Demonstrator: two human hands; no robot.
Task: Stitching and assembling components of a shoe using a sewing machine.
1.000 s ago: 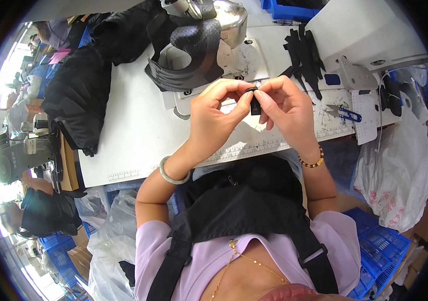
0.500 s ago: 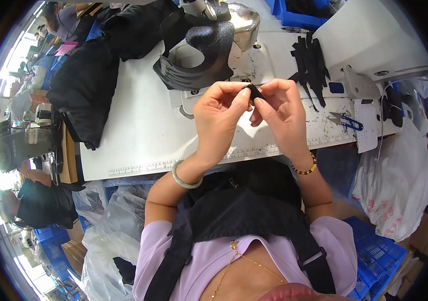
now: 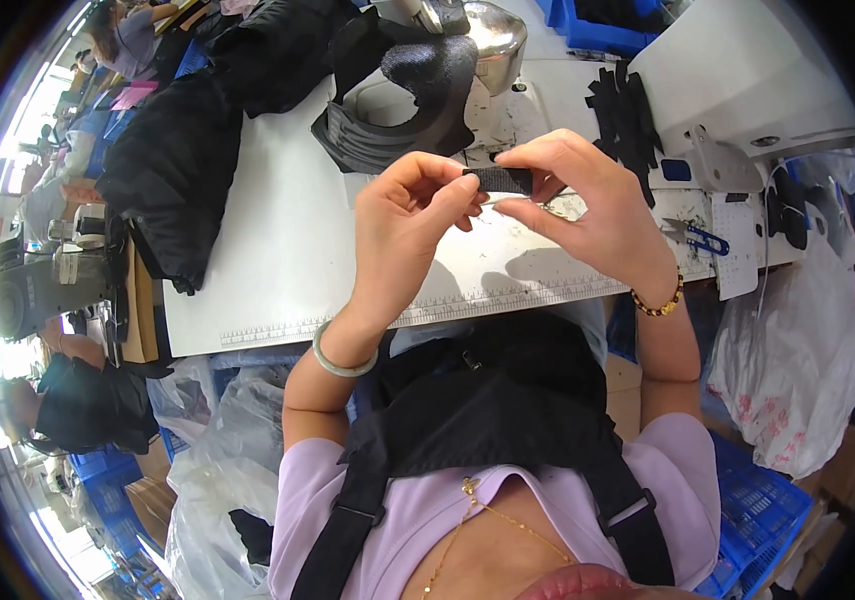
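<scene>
A short black fabric strip (image 3: 502,180) is stretched level above the white table, its textured face showing. My left hand (image 3: 410,215) pinches its left end between thumb and forefinger. At the other end, my right hand (image 3: 587,205) has thumb and forefinger spread apart, one below and one above the strip. The strip's right end reaches the curled fingers behind; whether they touch it is hard to see. Beyond my hands a dark shaped fabric piece (image 3: 387,135) with a large curved opening lies by the metal part of a machine (image 3: 495,45).
Several black strips (image 3: 622,115) lie in a pile at the right. Blue thread snips (image 3: 702,238) rest near the table's right side. Black fabric (image 3: 167,170) covers the table's left. A ruler scale (image 3: 397,310) runs along the front edge. A blue bin (image 3: 597,35) stands behind.
My hands have moved apart from a close pinch together. The black strip now shows lengthwise between them. My right thumb and forefinger have spread; my left hand keeps its pinch.
</scene>
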